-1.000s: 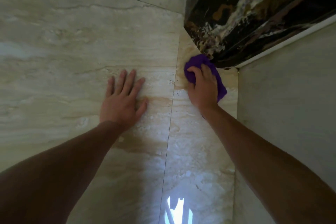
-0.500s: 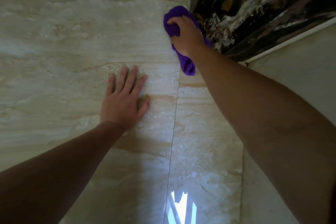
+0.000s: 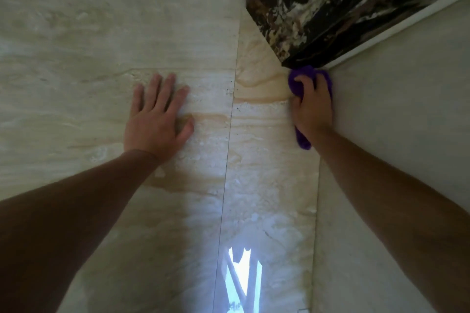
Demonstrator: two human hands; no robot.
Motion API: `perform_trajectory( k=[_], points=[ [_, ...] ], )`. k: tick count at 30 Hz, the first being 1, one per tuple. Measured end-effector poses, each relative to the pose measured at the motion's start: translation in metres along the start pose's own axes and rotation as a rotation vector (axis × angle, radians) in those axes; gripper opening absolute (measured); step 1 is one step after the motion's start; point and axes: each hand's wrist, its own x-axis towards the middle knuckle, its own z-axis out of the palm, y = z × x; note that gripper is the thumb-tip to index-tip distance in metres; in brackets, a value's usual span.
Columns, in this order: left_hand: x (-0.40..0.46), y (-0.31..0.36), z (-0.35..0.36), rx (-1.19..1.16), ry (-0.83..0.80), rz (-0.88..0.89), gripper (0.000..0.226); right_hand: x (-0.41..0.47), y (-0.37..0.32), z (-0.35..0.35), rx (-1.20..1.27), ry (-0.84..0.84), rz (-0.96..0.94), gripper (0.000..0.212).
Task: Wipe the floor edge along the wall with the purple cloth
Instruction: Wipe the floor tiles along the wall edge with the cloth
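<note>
My right hand (image 3: 314, 107) is closed on a bunched purple cloth (image 3: 302, 141) and presses it onto the beige marble floor (image 3: 267, 160) right where the floor meets the pale wall (image 3: 396, 114) on the right. Purple folds show above my fingers, in the corner under the dark marble block (image 3: 330, 2), and a tail sticks out below my wrist. My left hand (image 3: 159, 117) lies flat on the floor with fingers spread, well to the left of the cloth and holding nothing.
The dark veined marble block juts in from the upper right, with a white strip (image 3: 396, 20) along its lower edge. A tile joint (image 3: 229, 134) runs down the floor between my hands. A bright window reflection (image 3: 241, 279) shines on the tiles near the bottom.
My right hand has swept the cloth from the far end of the dark block's edge back down and right into the corner at the wall. My left hand has stayed flat in place.
</note>
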Motion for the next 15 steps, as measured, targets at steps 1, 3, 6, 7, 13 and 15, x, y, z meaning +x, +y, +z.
perform_trajectory(
  k=[1,3,6,7,13,15],
  points=[
    [0.000,0.000,0.000,-0.004,-0.003,0.000,0.073,0.002,-0.003,-0.001,-0.016,-0.017,0.006,0.049],
    [0.000,-0.002,0.001,-0.011,-0.006,-0.002,0.073,-0.003,-0.005,-0.005,-0.068,-0.047,0.002,0.051],
    [-0.001,-0.001,0.000,-0.017,-0.039,-0.014,0.073,-0.044,-0.003,-0.007,-0.113,-0.053,0.038,0.054],
    [-0.002,0.000,-0.001,-0.021,-0.048,-0.017,0.073,-0.067,-0.004,-0.006,-0.133,-0.056,0.058,0.056],
    [0.000,0.002,-0.016,-0.039,-0.153,-0.010,0.075,-0.206,-0.003,0.002,-0.214,-0.161,0.235,0.064],
    [0.003,0.002,-0.022,-0.037,-0.211,-0.007,0.077,-0.237,-0.002,0.004,-0.227,-0.190,0.281,0.065]
  ],
)
